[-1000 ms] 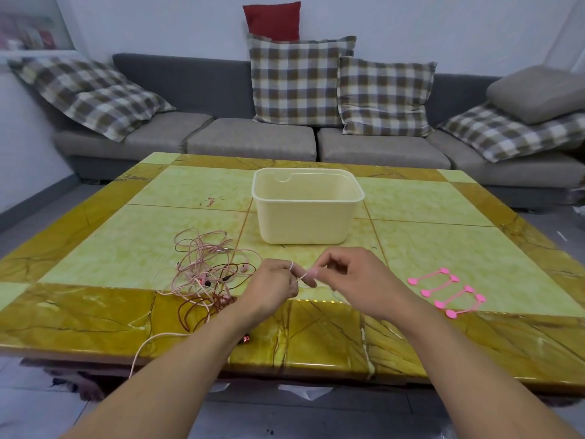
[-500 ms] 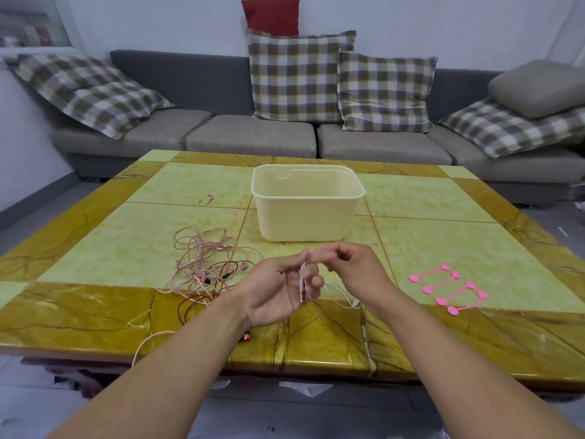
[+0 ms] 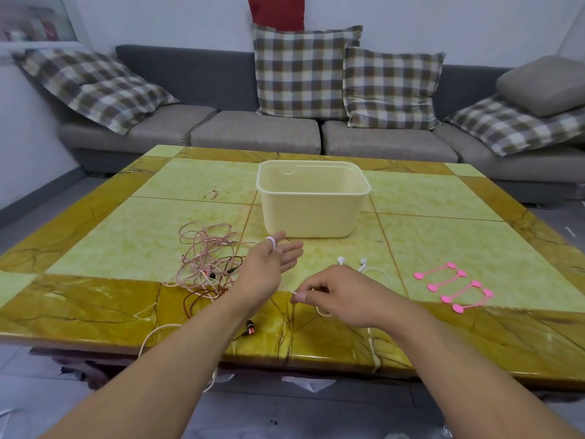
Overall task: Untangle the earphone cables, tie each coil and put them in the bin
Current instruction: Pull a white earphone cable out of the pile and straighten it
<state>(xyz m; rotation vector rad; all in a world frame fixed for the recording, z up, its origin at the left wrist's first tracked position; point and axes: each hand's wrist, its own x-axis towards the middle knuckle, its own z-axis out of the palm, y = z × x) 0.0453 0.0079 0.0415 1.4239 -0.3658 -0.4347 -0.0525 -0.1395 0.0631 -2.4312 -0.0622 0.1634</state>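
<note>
Your left hand [image 3: 269,264] is spread, with the fingers straight and pointing toward the bin [image 3: 311,201], and the white earphone cable [image 3: 376,274] makes a loop around one finger of this hand. Your right hand [image 3: 335,296] is lower and nearer to you, and it pinches the same white cable between thumb and forefinger; a thin piece of the cable goes tight from the pinch up toward the left hand. The two white earbuds [image 3: 351,261] lie on the surface [image 3: 95,248] just behind the right hand, and the rest of the white cable curves on the surface beside and under that hand. To the left of your left hand there is the tangle of pink cables [image 3: 205,248], mixed with a dark brown cable [image 3: 196,299]; all of it lies loose on the surface. One copper-coloured earbud [image 3: 251,327] rests near the front edge, between your two forearms, and a pale cable hangs down over that edge. The bin stands upright in the middle of the surface, behind both hands, and I see nothing inside it, though its bottom is hidden from this view. Four pink cable ties [image 3: 454,288] lie in a row on the right side, well apart from your hands. A grey sofa [image 3: 221,131] with checked cushions [image 3: 304,71] stands behind the surface.
</note>
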